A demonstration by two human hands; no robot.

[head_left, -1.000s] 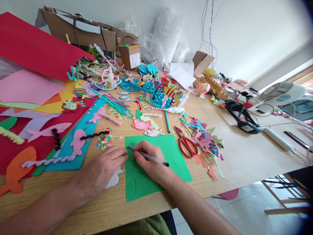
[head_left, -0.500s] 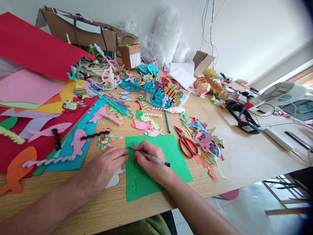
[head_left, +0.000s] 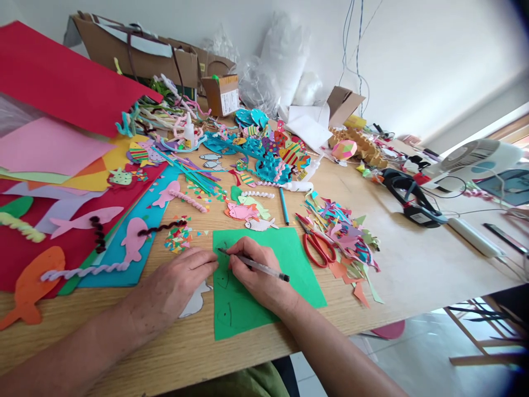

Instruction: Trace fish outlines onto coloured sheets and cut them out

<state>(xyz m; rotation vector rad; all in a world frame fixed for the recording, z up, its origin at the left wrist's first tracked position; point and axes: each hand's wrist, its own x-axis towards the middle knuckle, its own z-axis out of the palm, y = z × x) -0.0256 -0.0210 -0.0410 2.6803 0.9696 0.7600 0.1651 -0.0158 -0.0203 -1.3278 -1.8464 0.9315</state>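
My right hand (head_left: 255,270) is closed round a gel pen (head_left: 264,268) with a clear barrel and black cap end. Its tip meets a green sheet of paper (head_left: 289,275) near the upper left edge. Dark drawn outlines of fish show down the sheet's left side. Flat on the table, my left hand (head_left: 182,278) rests with fingers stretched out, fingertips at the sheet's left edge. Partly under that hand lies a grey-white paper cutout (head_left: 195,303). Just above the sheet are a white paper fish (head_left: 262,224) and a pink one (head_left: 242,212).
Red-handled scissors (head_left: 318,248) lie right of the sheet, beside a heap of paper scraps (head_left: 343,231). A blue marker (head_left: 284,206) and a glue bottle (head_left: 297,187) lie behind. Coloured sheets and an orange paper fish (head_left: 35,286) are at left; a white fan (head_left: 475,160) stands right.
Almost nothing differs. The pen tip stays near the same spot on the green sheet, and the whole view has shifted very slightly.
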